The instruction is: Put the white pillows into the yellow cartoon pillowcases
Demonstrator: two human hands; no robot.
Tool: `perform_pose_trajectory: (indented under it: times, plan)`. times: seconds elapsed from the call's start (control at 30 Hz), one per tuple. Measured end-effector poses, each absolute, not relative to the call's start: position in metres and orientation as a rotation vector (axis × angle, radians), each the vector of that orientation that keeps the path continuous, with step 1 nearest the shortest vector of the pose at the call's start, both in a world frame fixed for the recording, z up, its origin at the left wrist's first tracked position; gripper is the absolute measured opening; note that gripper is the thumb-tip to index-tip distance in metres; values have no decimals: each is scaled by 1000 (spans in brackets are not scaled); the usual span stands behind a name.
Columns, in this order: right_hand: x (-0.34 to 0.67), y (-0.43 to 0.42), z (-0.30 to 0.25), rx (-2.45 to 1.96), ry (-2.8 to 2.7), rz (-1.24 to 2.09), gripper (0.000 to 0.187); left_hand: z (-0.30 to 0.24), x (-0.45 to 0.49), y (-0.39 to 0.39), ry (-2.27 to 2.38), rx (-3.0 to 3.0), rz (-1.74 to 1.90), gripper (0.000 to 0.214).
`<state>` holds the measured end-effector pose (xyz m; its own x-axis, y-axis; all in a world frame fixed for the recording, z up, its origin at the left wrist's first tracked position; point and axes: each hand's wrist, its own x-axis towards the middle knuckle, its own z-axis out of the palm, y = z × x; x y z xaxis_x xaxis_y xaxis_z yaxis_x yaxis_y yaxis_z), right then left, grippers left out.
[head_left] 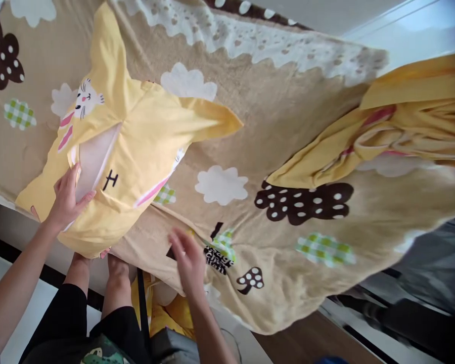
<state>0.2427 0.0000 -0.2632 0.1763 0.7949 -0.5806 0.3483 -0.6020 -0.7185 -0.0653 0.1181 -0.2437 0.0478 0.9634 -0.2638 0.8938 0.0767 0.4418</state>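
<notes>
A pillow in a yellow pillowcase (136,136) with a rabbit print lies on a tan blanket (273,131) patterned with clouds and mushrooms. The case's opening gapes, showing the white pillow (94,159) inside. My left hand (66,199) rests at that opening, fingers curled on the edge of the case and the pillow. My right hand (187,258) hovers over the blanket's near edge, fingers spread and blurred by motion, holding nothing.
A bunched yellow sheet (394,131) with pink stripes lies on the blanket at the right. My knees and black shorts (79,323) show below the bed edge. More yellow cloth (167,308) sits on the floor by my legs.
</notes>
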Motion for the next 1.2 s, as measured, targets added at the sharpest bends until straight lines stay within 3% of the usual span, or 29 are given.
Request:
perform_pose_trajectory:
  times: [0.1, 0.2, 0.3, 0.43, 0.6, 0.73, 0.8, 0.87, 0.93, 1.0, 1.07, 1.2]
  plan:
    - [238, 79, -320, -1986, -522, 1594, 55, -272, -70, 113, 2175, 1739, 347, 68]
    - [197, 129, -346, -1763, -373, 1711, 58, -279, -63, 131, 2356, 1664, 543, 42]
    - [161, 130, -335, -1744, -333, 1437, 51, -261, -58, 155, 2323, 1715, 745, 24]
    - [156, 65, -290, -2008, -552, 1277, 49, -220, -68, 158, 2224, 1847, 1035, 22]
    - [186, 0, -236, -2093, -1232, 1649, 54, -220, -78, 129, 1889, 2152, 766, 33]
    - [173, 53, -229, -2094, -1581, 943, 31, -235, -52, 118, 1648, 2379, 656, 27]
    - [158, 102, -242, -2053, -1769, 674, 49, -231, -37, 113, 1831, 2371, 656, 26]
    - [150, 151, -255, -2112, -1827, 506, 47, -223, -26, 106, 2075, 2280, 711, 25]
    - [152, 189, -258, -2176, -1827, 456, 40, -218, -19, 98, 2006, 2312, 841, 23]
    - [160, 212, -251, -2209, -1871, 462, 36, -223, -11, 98, 1573, 2484, 851, 21]
    - [166, 224, -239, -2212, -1941, 465, 34, -240, 2, 110, 1260, 2493, 637, 23]
    - [167, 233, -226, -2161, -1999, 419, 30, -287, 36, 165, 1362, 2116, 277, 29]
